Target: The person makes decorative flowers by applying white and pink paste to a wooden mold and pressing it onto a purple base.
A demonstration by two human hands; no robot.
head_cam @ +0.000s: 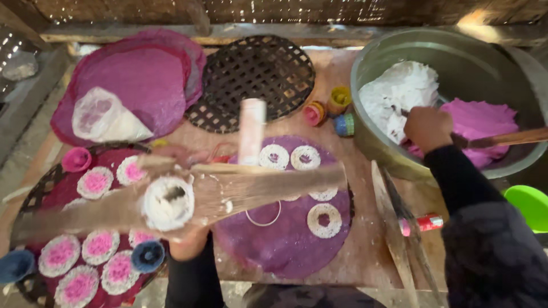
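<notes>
Wooden paddle (228, 191), blurred, hides the gripping left hand (188, 242); right hand (428, 128) clasps a stick (502, 138).

1. A black woven lattice tray (257, 74) lay at the back.
2. 3 small cups (pink, yellow, blue) (330, 108) stood beside it.
3. A green bowl (528, 204) sat at the right edge.
4. A red-capped tube (425, 223) lay on the board.

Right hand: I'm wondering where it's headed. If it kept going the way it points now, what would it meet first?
The right hand reaches into the metal basin, gripping a wooden stick. Straight on, it would probably meet the white dough first, though depth is hard to judge.
</notes>
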